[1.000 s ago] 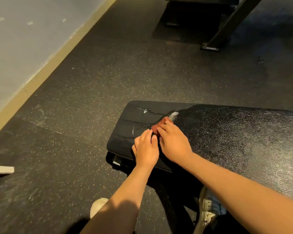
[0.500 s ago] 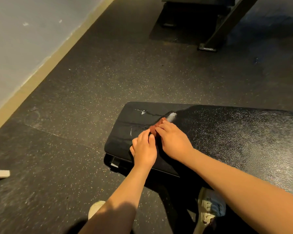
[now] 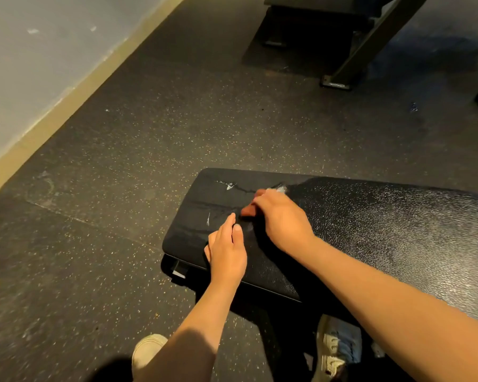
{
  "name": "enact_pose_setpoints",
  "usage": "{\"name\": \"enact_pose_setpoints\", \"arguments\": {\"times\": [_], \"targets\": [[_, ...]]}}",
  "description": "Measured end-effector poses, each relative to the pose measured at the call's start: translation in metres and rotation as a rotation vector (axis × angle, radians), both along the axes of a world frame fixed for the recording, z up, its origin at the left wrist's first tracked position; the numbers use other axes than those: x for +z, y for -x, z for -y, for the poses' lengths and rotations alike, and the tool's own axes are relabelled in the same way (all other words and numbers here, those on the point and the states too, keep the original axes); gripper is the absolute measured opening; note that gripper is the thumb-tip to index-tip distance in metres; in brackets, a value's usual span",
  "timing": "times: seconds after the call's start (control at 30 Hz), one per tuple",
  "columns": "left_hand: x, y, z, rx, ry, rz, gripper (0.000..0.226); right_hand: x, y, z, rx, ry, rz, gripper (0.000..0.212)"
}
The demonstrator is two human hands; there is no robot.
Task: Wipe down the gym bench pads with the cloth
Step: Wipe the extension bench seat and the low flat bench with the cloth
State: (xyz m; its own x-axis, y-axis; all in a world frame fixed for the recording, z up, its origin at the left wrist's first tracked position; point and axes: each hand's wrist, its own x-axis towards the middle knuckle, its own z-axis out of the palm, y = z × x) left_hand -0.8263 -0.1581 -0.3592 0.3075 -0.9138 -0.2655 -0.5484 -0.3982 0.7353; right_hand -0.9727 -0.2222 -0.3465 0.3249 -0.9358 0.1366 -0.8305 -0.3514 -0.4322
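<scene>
A black padded gym bench [image 3: 384, 230] stretches from the centre to the right edge, its surface cracked and worn. A small reddish-brown cloth [image 3: 249, 210] lies on the pad near its left end, mostly hidden under my right hand [image 3: 282, 219], whose curled fingers hold it against the pad. My left hand [image 3: 226, 252] rests flat on the pad's near left edge, fingers straight, just left of the cloth and apart from the right hand.
Speckled dark rubber floor surrounds the bench. A grey wall with a yellowish baseboard [image 3: 66, 106] runs along the left. A dark metal equipment frame [image 3: 342, 51] stands at the top. My shoes [image 3: 337, 351] are below the bench edge.
My right hand has shifted the cloth slightly away from my left hand, opening a small gap between the two hands. The left hand stays put on the pad edge.
</scene>
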Motion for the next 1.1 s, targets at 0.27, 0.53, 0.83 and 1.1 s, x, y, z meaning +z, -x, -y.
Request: {"name": "enact_pose_setpoints", "arguments": {"times": [0.27,0.53,0.83,1.1], "targets": [[-0.003,-0.001,-0.004,0.045,0.026,-0.116,0.044,-0.006,-0.018,-0.006,-0.002,-0.006,-0.090,0.036],[-0.012,-0.011,-0.013,0.035,0.053,-0.255,0.043,-0.006,-0.004,0.005,-0.025,-0.040,0.038,0.033],[-0.021,-0.026,-0.015,0.101,0.129,-0.127,0.042,-0.030,-0.055,-0.034,0.261,-0.009,-0.094,0.038],[-0.022,-0.024,-0.018,0.001,0.103,-0.065,0.047,-0.015,-0.018,0.008,-0.116,0.045,-0.164,0.031]]}}
